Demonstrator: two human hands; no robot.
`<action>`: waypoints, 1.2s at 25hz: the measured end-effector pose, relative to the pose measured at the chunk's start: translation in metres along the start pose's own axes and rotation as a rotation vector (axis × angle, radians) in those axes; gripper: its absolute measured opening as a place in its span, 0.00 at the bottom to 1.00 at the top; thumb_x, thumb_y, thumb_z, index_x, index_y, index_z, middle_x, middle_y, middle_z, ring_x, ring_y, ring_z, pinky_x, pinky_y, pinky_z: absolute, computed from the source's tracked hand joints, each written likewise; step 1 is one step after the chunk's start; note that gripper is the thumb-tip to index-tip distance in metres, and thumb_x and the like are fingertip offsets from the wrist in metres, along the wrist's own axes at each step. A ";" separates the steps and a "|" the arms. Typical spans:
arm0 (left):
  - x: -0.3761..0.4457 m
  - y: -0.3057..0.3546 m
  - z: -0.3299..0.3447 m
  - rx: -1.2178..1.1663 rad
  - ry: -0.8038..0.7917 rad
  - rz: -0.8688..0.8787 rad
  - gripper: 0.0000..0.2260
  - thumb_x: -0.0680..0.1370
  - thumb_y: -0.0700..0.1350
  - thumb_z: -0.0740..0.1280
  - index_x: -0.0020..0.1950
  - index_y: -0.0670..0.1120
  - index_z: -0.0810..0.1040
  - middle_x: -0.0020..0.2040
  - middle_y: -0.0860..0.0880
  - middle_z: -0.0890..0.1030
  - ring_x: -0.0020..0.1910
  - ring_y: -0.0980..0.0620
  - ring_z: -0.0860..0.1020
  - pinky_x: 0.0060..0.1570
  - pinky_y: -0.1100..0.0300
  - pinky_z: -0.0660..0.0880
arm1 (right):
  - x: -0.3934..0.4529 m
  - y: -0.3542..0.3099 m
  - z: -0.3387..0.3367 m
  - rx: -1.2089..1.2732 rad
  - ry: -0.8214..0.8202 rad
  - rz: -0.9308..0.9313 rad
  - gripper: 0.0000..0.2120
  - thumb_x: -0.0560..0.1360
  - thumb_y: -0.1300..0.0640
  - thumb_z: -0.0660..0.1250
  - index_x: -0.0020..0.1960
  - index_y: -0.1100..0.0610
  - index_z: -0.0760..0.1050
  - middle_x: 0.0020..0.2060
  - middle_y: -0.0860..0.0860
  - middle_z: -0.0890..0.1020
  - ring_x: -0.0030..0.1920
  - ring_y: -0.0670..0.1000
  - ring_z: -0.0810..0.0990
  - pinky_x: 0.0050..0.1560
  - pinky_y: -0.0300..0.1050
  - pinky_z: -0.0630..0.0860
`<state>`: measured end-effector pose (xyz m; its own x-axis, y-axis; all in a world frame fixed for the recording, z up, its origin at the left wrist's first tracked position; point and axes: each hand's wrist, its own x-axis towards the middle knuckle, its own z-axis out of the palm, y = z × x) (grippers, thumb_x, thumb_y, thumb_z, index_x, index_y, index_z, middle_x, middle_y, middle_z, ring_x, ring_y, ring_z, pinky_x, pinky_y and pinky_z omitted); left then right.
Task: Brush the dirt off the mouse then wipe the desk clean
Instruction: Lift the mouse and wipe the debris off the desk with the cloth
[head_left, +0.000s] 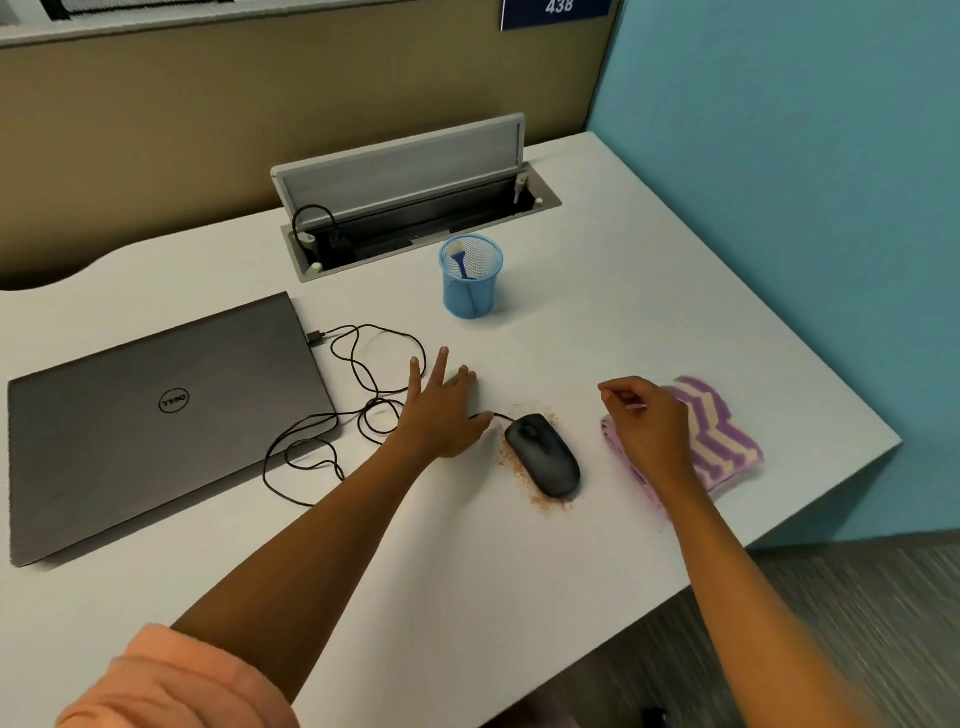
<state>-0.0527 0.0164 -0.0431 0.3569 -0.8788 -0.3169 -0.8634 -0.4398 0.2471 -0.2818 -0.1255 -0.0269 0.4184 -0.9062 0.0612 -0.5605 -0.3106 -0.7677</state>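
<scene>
Upper centre of frame, brush: blue-handled brush (462, 265) upright in blue mesh cup (470, 291), beyond both hands
Nearer hand: left hand (441, 410), fingers spread, holding nothing
Right hand (649, 421): loosely curled, empty, over striped purple cloth (722, 441)
Black corded mouse (543, 454): between hands, long axis upper left to lower right, reddish dirt (540, 499) around it

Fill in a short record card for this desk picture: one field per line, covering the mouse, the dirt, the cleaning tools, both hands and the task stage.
mouse: black corded mouse lying flat on the white desk
dirt: reddish-brown crumbs scattered around the mouse
brush: blue brush standing in the blue mesh cup
cloth: purple-and-cream striped cloth, right of the mouse
left hand: fingers spread, beside the mouse, holding nothing
right hand: loosely curled over the cloth, no clear grip
stage: brushing not yet begun
</scene>
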 end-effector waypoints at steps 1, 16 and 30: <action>-0.005 0.007 0.002 -0.024 0.027 0.030 0.32 0.84 0.60 0.57 0.83 0.45 0.55 0.83 0.49 0.56 0.82 0.47 0.37 0.75 0.41 0.30 | -0.008 0.006 -0.005 -0.007 0.016 -0.001 0.07 0.78 0.56 0.67 0.53 0.54 0.82 0.47 0.48 0.85 0.45 0.43 0.81 0.46 0.28 0.75; -0.057 0.091 0.019 -0.742 0.150 -0.268 0.19 0.77 0.40 0.65 0.68 0.43 0.72 0.64 0.45 0.76 0.63 0.44 0.75 0.55 0.56 0.71 | -0.078 -0.001 0.031 -0.074 -0.255 -0.008 0.39 0.66 0.43 0.77 0.72 0.52 0.65 0.66 0.49 0.74 0.65 0.48 0.73 0.64 0.46 0.73; 0.001 0.093 -0.015 0.637 -0.140 0.629 0.26 0.76 0.40 0.70 0.74 0.48 0.70 0.72 0.50 0.72 0.79 0.43 0.56 0.75 0.44 0.51 | -0.050 0.051 -0.017 -0.389 -0.003 0.114 0.52 0.66 0.33 0.72 0.78 0.57 0.51 0.77 0.56 0.59 0.77 0.59 0.59 0.74 0.56 0.62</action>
<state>-0.1275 -0.0285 -0.0071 -0.2587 -0.8732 -0.4131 -0.9329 0.3367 -0.1276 -0.3442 -0.1010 -0.0584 0.3401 -0.9403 -0.0129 -0.8317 -0.2943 -0.4709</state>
